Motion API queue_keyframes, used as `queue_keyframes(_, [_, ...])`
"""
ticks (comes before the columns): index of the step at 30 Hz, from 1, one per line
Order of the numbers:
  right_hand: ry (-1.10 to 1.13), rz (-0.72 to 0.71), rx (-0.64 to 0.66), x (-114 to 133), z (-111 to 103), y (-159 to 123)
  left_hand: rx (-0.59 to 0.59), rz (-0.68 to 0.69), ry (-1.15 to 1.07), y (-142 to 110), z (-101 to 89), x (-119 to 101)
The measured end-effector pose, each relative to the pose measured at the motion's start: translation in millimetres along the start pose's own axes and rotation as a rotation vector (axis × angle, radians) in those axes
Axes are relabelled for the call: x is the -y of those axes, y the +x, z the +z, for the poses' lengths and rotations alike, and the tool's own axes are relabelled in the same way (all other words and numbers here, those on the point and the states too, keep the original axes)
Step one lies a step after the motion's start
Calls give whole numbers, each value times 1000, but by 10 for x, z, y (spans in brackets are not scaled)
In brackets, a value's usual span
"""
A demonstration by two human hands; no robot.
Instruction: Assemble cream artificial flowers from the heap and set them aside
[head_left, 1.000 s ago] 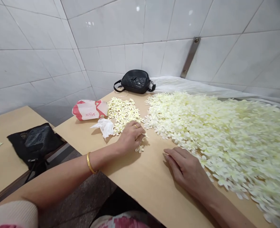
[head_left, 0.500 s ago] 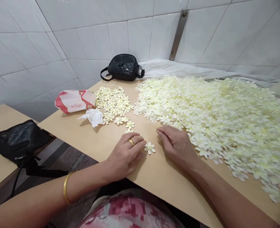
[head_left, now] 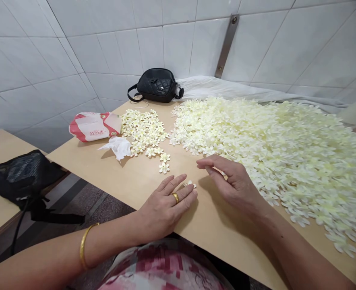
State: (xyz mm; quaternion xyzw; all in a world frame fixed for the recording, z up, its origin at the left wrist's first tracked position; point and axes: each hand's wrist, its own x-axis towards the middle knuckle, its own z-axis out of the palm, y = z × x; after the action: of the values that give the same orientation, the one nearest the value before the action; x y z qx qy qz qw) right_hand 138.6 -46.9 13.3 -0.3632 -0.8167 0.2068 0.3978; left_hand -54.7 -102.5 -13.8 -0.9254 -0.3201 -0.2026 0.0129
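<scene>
My left hand [head_left: 173,201], wearing a gold ring, lies with its fingers stretched out and apart over the table. Under its fingertips is one artificial flower [head_left: 190,184], cream white and partly covered by the fingers. To the right, my right hand [head_left: 226,177] is raised a little above the tabletop, its thumb tip against the index finger. Anything between them is too small or hidden to make out. Just beyond the left hand lies another loose flower [head_left: 164,167], face up, close to a small cluster of flowers [head_left: 146,129].
A wide heap of pale flowers [head_left: 262,141] covers the table's right side, with white cloth [head_left: 214,85] behind. Farther back stands a black bag [head_left: 156,85]. At left are a red-and-white tissue pack [head_left: 95,127], a crumpled tissue [head_left: 117,148] and the table edge [head_left: 90,178].
My left hand has shifted right, its fingers now over the flower that lay beside it. My right hand has lifted and loosened from its tight curl. The loose flower beyond is uncovered.
</scene>
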Motion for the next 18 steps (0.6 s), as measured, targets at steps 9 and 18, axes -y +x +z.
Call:
queue_keyframes(9, [-23,-24,310,286,-90,-80,38,-78,-108,98,-78,29])
queue_keyframes(18, [-31,18,479,275,50,-293,126,-64,-47,197,-119,-12])
